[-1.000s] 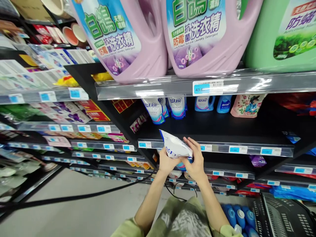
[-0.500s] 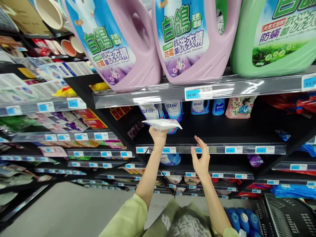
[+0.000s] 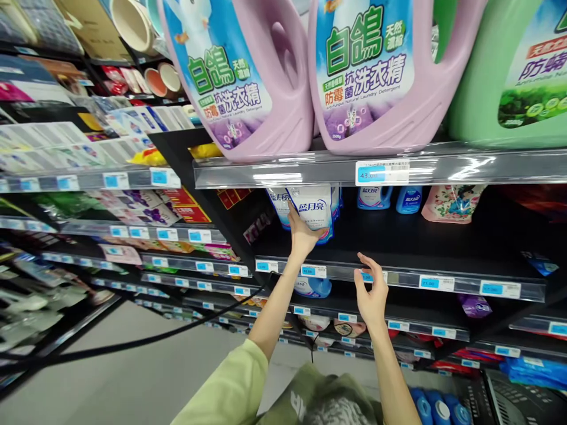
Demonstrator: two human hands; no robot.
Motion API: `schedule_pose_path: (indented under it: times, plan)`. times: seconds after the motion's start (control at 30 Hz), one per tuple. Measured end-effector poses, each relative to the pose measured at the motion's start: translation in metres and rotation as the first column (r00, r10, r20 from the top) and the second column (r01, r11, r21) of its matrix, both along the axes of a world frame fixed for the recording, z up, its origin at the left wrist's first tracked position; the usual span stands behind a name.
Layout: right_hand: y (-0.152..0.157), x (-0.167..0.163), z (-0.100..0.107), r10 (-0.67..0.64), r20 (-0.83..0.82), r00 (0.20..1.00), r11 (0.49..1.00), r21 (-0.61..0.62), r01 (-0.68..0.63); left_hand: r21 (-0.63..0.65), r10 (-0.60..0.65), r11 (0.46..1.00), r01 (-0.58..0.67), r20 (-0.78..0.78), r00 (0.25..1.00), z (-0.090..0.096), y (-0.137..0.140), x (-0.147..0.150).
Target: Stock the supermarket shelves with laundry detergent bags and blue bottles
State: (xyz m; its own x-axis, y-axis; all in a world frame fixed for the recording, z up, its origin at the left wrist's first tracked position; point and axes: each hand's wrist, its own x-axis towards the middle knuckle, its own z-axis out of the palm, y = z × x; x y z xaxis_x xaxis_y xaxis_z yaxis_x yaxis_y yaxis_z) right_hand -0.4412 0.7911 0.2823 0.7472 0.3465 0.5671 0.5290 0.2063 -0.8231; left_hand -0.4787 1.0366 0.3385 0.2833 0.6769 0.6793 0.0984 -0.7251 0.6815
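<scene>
Holding 蓝月亮 pouch, left hand

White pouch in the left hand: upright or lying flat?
Upright: the white pouch faces the camera, its lettering right way up, in the left hand.

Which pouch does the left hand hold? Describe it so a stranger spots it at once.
Find the big pink detergent jugs on the upper shelf, then drop to the black shelf just below. Toward its left end, the white-and-blue pouch is in front of its lookalikes, the only one in the grip of the left hand.
</scene>
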Motion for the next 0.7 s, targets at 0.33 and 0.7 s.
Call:
schedule_pose_path:
  times: [0.33,0.7]
  plan:
    - [0.006,0.003,0.002,-0.05,0.05,0.998,0.999,-0.01,0.05,0.187,0.064,0.982,-0.015,-0.256,0.965,-0.001,-0.025,0.003]
    - [0.003,0.004,0.0,-0.012,0.05,0.999,1.0,-0.003,0.012,0.097,0.055,0.995,-0.029,-0.276,0.96,0.006,0.004,0.04]
